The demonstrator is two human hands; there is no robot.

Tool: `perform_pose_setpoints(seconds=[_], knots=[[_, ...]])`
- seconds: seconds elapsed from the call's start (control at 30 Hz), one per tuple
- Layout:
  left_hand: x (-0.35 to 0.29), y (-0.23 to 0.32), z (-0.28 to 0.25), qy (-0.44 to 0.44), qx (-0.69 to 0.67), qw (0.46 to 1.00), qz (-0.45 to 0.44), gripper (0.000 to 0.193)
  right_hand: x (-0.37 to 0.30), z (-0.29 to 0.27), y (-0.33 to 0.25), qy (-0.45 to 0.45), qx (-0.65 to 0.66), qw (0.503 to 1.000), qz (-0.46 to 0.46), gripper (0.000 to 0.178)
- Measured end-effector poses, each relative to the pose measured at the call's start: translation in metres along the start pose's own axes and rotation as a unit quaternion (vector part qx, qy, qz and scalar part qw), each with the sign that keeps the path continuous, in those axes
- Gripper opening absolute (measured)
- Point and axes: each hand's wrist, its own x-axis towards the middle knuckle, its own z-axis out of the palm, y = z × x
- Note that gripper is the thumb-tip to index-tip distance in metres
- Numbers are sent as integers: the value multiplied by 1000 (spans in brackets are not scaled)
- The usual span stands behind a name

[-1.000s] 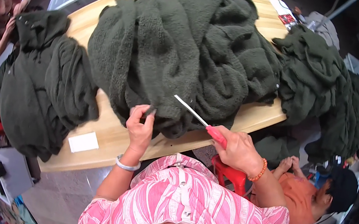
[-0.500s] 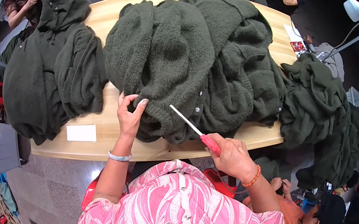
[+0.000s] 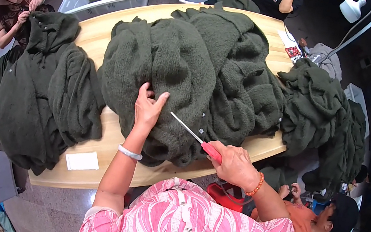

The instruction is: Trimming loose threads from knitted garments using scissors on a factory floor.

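Observation:
A dark green fuzzy knit garment (image 3: 175, 59) lies bunched on the wooden table in front of me, with a button and a small sparkly fastener near its right edge. My left hand (image 3: 148, 109) rests on its front part, thumb and index finger spread apart; the tips of the other fingers are partly hidden. In my right hand (image 3: 235, 165) is a red-handled tool with a long thin metal shaft (image 3: 186, 127), gripped by its handle. The shaft points up and left over the garment, and its tip is near my left thumb. Whether the tip touches the fabric I cannot tell.
More green garments lie at the table's left (image 3: 35, 94), behind (image 3: 232, 35) and at the right (image 3: 319, 105). White paper (image 3: 82, 161) lies near the front edge. A grey bin (image 3: 105, 5) stands beyond. Co-workers sit at the left, far side and right; lamps (image 3: 351, 10) flank the table.
My left hand has moved from the garment's near edge farther onto it. The tool stays in my right hand, its tip over the same area. The whole view has shifted slightly.

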Motion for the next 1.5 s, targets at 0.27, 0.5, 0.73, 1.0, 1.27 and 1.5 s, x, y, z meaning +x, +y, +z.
perform_pose_setpoints(seconds=[0.27, 0.5, 0.73, 1.0, 1.27, 1.5], knots=[[22, 2, 8, -46, -196, 979, -39, 19, 18, 3, 0, -13, -7, 999, 34, 21], [-3, -23, 0, -45, -220, 974, -5, 6, 38, -7, -9, 38, -60, 997, 23, 20], [-11, -13, -10, -27, -71, 997, 29, 12, 10, -12, -13, -92, -13, 996, -1, 18], [-74, -3, -84, 96, 6, 991, 95, 8, -14, -6, 27, 72, 63, 995, 40, 25], [-154, -61, -57, 48, -216, 971, -86, 59, -34, 11, 43, 49, 37, 997, 37, 24], [-139, -24, -76, 146, -82, 984, 57, 54, -51, 11, 55, 67, 51, 996, 27, 23]])
